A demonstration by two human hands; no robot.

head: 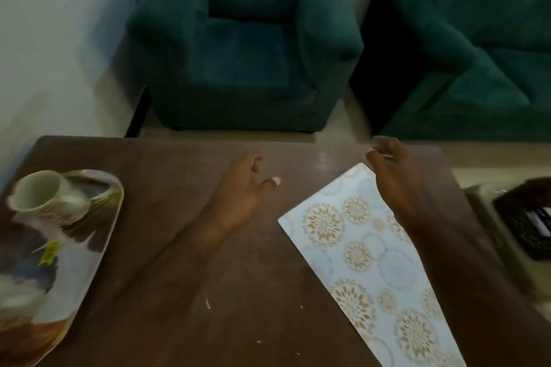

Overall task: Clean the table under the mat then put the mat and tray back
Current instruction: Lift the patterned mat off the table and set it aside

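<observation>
**Crumbs risking burial**

Left grip [244,188] is hovering loosely curled, empty; right grip [387,176] is pinching by the far corner of the mat [357,247], contents unclear. The mat is lying askew on the desk [179,247]; straightening it now is risking trapping crumbs [207,303] underneath.

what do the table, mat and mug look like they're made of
Table: dark brown wood or veneer, low sheen, pale glare near the far edge. Mat: likely thin plastic or vinyl, flat, crisp-edged, printed gold medallions on pale blue. Mug: probably glazed ceramic, thick off-white wall; blur leaves it open.
</observation>
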